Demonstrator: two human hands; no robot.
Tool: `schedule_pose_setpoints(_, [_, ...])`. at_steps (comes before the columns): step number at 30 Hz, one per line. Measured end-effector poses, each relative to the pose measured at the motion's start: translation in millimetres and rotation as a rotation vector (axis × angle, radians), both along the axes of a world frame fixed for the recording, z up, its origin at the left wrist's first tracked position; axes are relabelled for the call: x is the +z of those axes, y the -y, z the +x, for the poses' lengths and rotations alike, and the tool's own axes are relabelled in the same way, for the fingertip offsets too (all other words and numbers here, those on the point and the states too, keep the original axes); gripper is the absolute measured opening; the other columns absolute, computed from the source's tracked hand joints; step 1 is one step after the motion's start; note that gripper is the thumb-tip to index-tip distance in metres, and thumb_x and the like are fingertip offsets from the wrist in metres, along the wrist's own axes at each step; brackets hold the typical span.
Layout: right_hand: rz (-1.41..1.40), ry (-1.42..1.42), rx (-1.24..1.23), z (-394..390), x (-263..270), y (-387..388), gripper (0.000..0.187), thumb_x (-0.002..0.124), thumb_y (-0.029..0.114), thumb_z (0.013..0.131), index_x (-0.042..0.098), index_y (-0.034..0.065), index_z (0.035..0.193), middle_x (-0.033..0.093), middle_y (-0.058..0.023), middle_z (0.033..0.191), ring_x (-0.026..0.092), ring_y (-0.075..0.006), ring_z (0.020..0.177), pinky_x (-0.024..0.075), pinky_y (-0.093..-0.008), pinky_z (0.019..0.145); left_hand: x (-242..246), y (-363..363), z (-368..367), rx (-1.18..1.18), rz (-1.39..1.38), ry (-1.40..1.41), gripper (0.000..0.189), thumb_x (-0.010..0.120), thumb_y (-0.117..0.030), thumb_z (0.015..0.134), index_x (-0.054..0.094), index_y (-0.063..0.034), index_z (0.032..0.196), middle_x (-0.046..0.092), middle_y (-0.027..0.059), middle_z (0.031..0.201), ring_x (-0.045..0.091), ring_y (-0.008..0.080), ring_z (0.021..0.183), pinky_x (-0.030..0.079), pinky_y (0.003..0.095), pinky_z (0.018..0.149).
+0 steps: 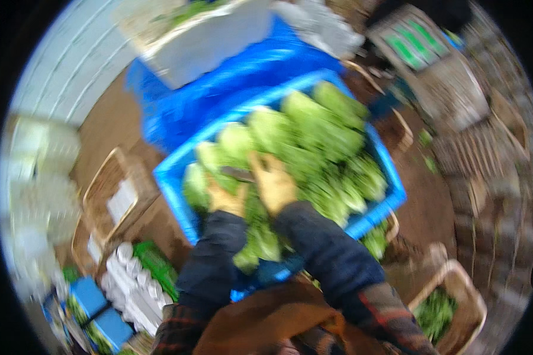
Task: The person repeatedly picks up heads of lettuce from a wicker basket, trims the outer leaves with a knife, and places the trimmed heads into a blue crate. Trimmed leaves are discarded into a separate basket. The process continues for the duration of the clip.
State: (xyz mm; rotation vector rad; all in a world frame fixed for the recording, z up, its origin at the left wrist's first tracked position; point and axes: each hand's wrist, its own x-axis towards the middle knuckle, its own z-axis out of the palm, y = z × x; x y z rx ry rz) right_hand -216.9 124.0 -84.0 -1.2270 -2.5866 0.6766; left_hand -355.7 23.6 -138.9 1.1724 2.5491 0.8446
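Observation:
A blue plastic crate [386, 202] stands before me, filled with rows of pale green, lettuce-like heads [308, 120]. Both my hands wear yellowish gloves and are over the vegetables. My left hand [226, 197] touches a head at the crate's left side, thumb apart from the fingers; blur hides how firmly it grips. Beside it, my right hand [273, 184] lies across the middle heads with its fingers stretched forward. A dark, flat blade, apparently a knife [237, 174], juts leftward from the right hand; its handle is hidden.
Blue plastic sheeting [244, 62] and a white foam box [213, 51] lie beyond the crate. Tan baskets [115, 199] stand left; another basket [475, 306] holds greens at lower right. White rolls [131, 284] lie lower left. A device with green displays [426, 66] is upper right.

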Motion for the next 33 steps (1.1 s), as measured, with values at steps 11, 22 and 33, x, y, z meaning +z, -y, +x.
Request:
schedule_pose_setpoints(11, [-0.104, -0.398, -0.337, 308.5, 130.4, 173.0, 0.075, 0.068, 0.005, 0.082, 0.044, 0.0134, 0.152, 0.062, -0.0183, 0.129, 0.062, -0.0346, 0.12, 0.0557, -0.0414, 0.095, 31.6, 5.6, -284.5, -0.262, -0.675, 0.41, 0.065, 0.054, -0.041, 0.104, 0.038, -0.0045, 0.156, 0.064, 0.0262, 0.132, 0.064, 0.0378, 0.117, 0.053, 0.0486, 0.096])
schedule_pose_setpoints(22, [-0.434, 0.643, -1.207, 693.5, 102.0, 416.2, 0.049, 0.086, 0.028, 0.078, 0.064, -0.0007, 0.111, 0.068, -0.0228, 0.114, 0.068, -0.0388, 0.105, 0.0549, -0.0461, 0.09, 122.2, -69.9, 297.1, -1.344, -0.151, 0.14, 0.051, 0.069, -0.019, 0.097, 0.055, -0.005, 0.144, 0.065, 0.0149, 0.135, 0.062, 0.0212, 0.119, 0.046, 0.0339, 0.105])
schedule_pose_setpoints(33, [0.01, 0.59, -1.148, 621.6, 90.3, 490.3, 0.013, 0.058, 0.003, 0.082, 0.056, 0.0085, 0.094, 0.061, -0.0117, 0.085, 0.067, -0.0317, 0.076, 0.0552, -0.0406, 0.065, 100.3, 104.8, 465.2, -1.57, -0.801, 0.707, 0.047, 0.072, -0.019, 0.096, 0.062, -0.0076, 0.14, 0.073, 0.0125, 0.119, 0.068, 0.0186, 0.111, 0.052, 0.0318, 0.097])
